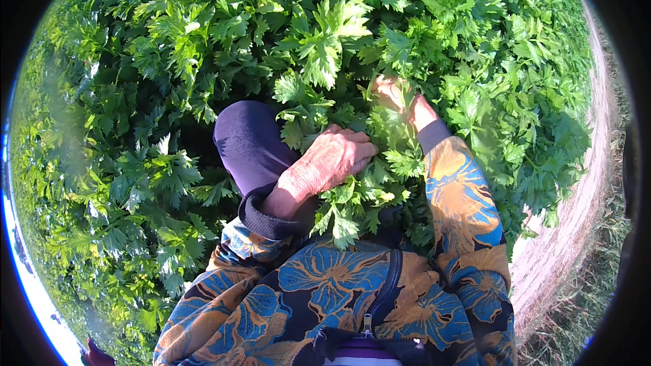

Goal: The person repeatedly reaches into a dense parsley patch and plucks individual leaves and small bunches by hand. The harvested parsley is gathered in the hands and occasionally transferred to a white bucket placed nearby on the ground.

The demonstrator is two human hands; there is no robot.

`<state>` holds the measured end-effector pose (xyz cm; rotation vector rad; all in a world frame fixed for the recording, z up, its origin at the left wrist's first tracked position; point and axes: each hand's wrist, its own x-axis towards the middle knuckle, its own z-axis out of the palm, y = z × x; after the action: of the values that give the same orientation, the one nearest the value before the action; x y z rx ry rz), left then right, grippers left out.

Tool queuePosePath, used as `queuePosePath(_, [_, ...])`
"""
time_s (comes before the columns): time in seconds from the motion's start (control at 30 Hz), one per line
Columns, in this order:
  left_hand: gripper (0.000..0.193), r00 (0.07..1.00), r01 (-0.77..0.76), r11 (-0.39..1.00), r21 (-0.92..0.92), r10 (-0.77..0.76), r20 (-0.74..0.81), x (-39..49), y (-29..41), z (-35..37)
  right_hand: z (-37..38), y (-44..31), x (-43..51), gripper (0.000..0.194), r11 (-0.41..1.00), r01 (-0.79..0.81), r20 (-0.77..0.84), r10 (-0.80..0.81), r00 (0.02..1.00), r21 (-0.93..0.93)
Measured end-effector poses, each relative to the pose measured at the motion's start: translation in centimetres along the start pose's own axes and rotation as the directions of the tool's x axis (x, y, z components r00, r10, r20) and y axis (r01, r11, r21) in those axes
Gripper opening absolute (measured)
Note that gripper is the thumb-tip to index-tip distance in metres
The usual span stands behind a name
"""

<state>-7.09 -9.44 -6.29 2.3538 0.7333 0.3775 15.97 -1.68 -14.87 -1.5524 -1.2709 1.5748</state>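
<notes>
Dense celery-like plants (325, 51) with bright green toothed leaves surround both hands. My left hand (338, 155) is curled, back up, around leafy growth beside my bent knee. Leaves (346, 208) spill out below this hand toward my lap; the stems inside its grip are hidden. Farther forward and to the right, my right hand (394, 95) reaches in among the foliage. Leaves cover part of it, so its fingers and whatever they touch cannot be made out. Between the two hands stands a leafy clump (386, 127).
My knee in dark purple trousers (254, 137) presses into the plants. A pale dirt track (564, 244) curves along the right, with a grassy strip (574, 300) beyond it. A small dark reddish thing (96, 355) shows at the lower left rim, too unclear to name.
</notes>
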Motion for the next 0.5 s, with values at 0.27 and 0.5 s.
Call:
queuePosePath(0.27, [0.023, 1.0, -0.014, 1.0, -0.017, 0.015, 0.014, -0.5, 0.2, -0.8, -3.2, -2.2, -3.1, 0.028, 0.74, -0.146, 0.208, 0.008, 0.978, 0.657])
queuePosePath(0.5, [0.026, 0.998, -0.004, 1.0, -0.008, 0.005, 0.064, -1.6, 0.5, 0.1, -4.0, -6.1, -4.9, 0.024, 0.873, -0.146, -0.013, 0.171, 0.985, 0.466])
